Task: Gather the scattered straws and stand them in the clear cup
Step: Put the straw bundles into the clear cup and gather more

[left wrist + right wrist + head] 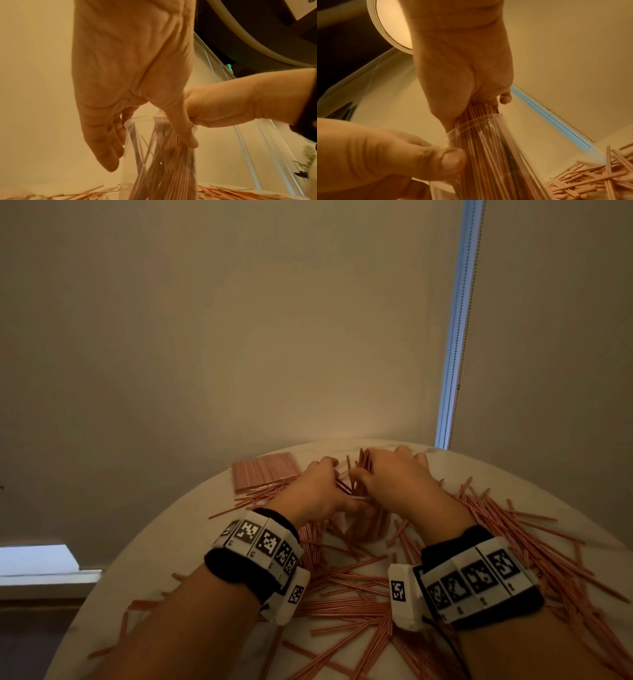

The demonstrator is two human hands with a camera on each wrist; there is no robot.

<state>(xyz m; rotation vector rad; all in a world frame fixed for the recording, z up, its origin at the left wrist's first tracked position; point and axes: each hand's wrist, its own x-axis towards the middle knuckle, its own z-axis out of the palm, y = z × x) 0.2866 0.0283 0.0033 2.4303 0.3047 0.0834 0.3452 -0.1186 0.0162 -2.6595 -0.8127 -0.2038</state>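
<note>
A clear cup (137,155) stands upright on the round white table (144,570), mostly hidden behind my hands in the head view. My left hand (322,491) grips the cup near its rim, thumb (447,159) on one side and fingers (106,151) on the other. My right hand (467,83) holds a thick bundle of pink striped straws (481,142) by its top end. The bundle's lower part is inside the cup, leaning against its wall. A few more straws (145,146) lean inside the cup. Several loose straws (356,587) lie scattered across the table.
A flat packet of the same straws (263,472) lies at the table's far left. A dense spread of straws (534,546) covers the right side. A plain wall stands close behind the table, with a bright window strip (455,337) at the right.
</note>
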